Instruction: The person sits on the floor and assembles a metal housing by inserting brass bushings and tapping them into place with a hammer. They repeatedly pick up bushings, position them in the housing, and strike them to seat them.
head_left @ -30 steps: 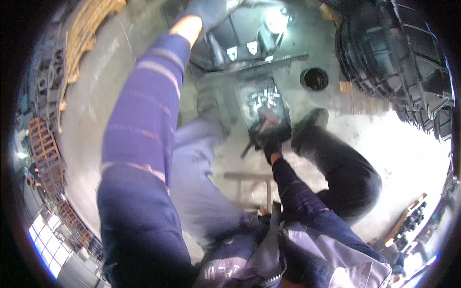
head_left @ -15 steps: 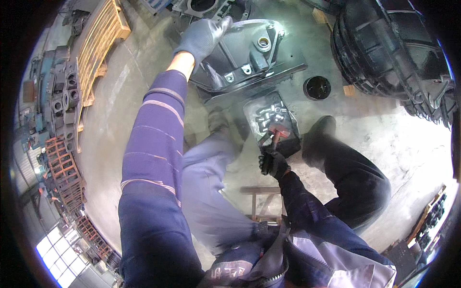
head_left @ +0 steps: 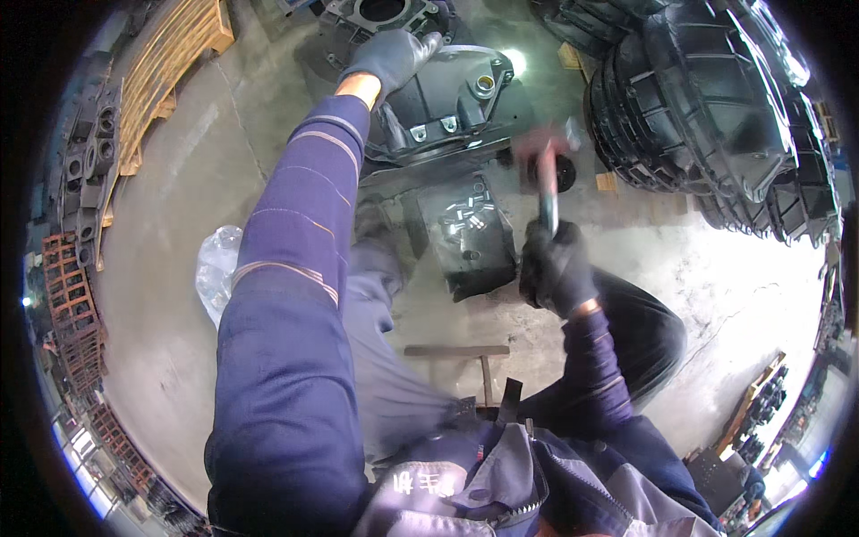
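Note:
My left hand (head_left: 394, 61), in a grey glove, grips the upper left rim of a black metal housing (head_left: 414, 106). A round brass-coloured bushing (head_left: 484, 86) sits in a bore at the housing's right side, and bolt lugs line its near edge. My right hand (head_left: 557, 268), in a dark glove, is closed round the handle of a hammer (head_left: 548, 190). The hammer stands head up, right of the housing; its reddish head is smeared by motion. Between my legs lies a dark tray (head_left: 488, 261) holding several small silver metal sleeves (head_left: 472, 215).
A round black container (head_left: 562, 173) sits partly behind the hammer. Large black ribbed castings (head_left: 689, 107) stand at the far right. Another casting with a round opening (head_left: 380, 11) lies beyond the housing. Wooden pallets (head_left: 183, 67) and a clear plastic bag (head_left: 217, 268) are on the left.
My right hand has lifted the hammer up and to the right, away from above the tray. My left hand stays on the housing's rim. The view has shifted somewhat.

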Action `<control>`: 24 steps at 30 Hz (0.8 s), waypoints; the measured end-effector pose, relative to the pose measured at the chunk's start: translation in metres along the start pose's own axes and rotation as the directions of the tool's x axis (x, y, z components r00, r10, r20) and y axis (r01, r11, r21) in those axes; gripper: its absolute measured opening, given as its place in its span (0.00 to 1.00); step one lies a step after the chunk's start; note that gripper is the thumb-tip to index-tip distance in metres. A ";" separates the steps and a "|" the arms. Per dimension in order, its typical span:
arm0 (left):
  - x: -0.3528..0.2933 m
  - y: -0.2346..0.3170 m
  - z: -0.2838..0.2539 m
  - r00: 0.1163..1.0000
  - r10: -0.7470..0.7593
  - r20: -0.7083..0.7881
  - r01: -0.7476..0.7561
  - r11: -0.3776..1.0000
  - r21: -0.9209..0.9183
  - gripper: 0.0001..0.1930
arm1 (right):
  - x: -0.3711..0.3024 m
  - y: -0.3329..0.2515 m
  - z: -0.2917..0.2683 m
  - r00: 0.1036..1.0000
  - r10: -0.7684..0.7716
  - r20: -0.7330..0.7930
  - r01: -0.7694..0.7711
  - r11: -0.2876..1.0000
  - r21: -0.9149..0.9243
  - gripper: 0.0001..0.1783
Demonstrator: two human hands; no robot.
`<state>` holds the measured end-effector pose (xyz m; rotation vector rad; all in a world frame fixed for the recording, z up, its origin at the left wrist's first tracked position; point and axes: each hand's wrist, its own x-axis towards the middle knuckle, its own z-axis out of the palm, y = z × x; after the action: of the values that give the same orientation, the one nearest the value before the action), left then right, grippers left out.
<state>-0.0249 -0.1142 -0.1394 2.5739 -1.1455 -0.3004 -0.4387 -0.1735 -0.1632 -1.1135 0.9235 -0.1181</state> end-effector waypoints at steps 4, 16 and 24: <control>-0.004 0.001 -0.002 1.000 -0.014 -0.022 0.014 1.000 0.002 0.38 | 0.002 -0.106 0.018 0.853 -0.521 0.009 0.452 0.732 -0.510 0.15; -0.003 0.003 -0.003 1.000 -0.027 0.001 0.027 0.999 -0.021 0.36 | 0.067 -0.132 0.022 0.878 -0.449 0.166 0.326 0.307 -0.894 0.27; 0.002 0.002 0.000 0.997 -0.051 0.052 0.050 0.999 0.018 0.34 | 0.051 -0.130 0.043 0.857 -0.513 0.051 0.312 0.438 -0.843 0.25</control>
<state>-0.0245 -0.1169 -0.1390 2.6274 -1.1070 -0.3733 -0.3318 -0.2306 -0.0823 -2.2941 0.8773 -0.2210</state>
